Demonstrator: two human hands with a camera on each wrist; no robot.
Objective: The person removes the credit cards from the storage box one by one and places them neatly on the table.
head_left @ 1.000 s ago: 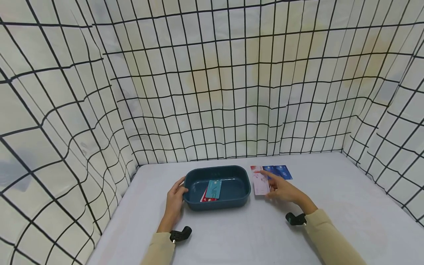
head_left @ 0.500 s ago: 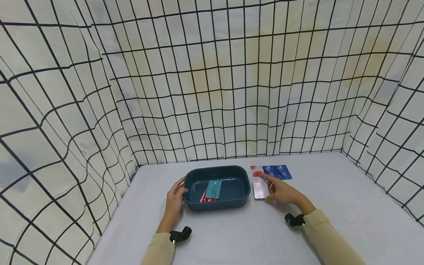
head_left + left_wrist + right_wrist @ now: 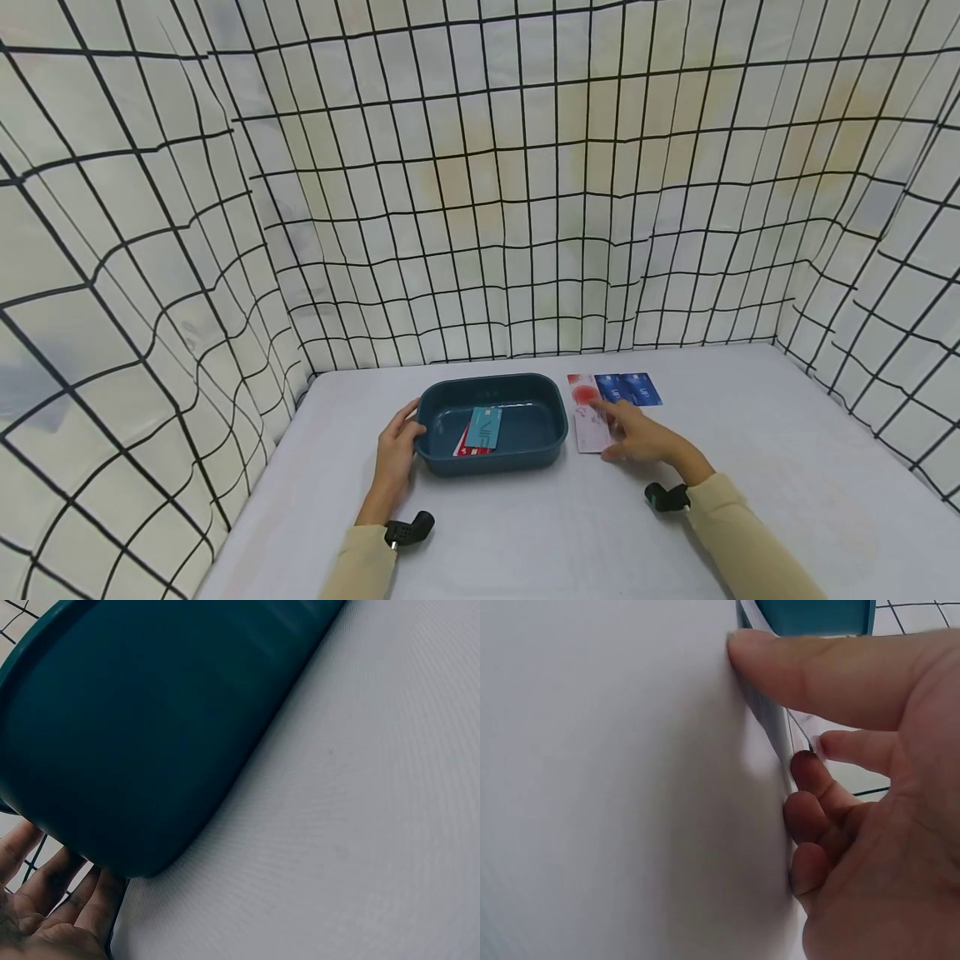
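A dark teal tray (image 3: 525,417) stands on the table with a teal card (image 3: 484,427) marked VIP lying over red-and-white cards (image 3: 462,450) inside it. My left hand (image 3: 395,454) rests against the tray's left end; in the left wrist view its fingers (image 3: 97,900) touch the outer wall. Right of the tray, my right hand (image 3: 637,433) holds a pale pink card (image 3: 591,431) by its edges, thumb at the near side and index finger at the far side. Behind the pink card lies a red-and-white card (image 3: 582,390). In the right wrist view the thumb (image 3: 810,671) meets the card's edge.
Blue cards (image 3: 628,388) lie side by side behind my right hand, overlapping or touching. A white cloth covers the table (image 3: 525,533). White sheeting with a black grid (image 3: 525,208) rises at the back and both sides. Each wrist wears a small black camera (image 3: 410,529).
The pink card has slid toward me with my right hand, showing more of the red-and-white card behind it. My left hand and the tray stay in place.
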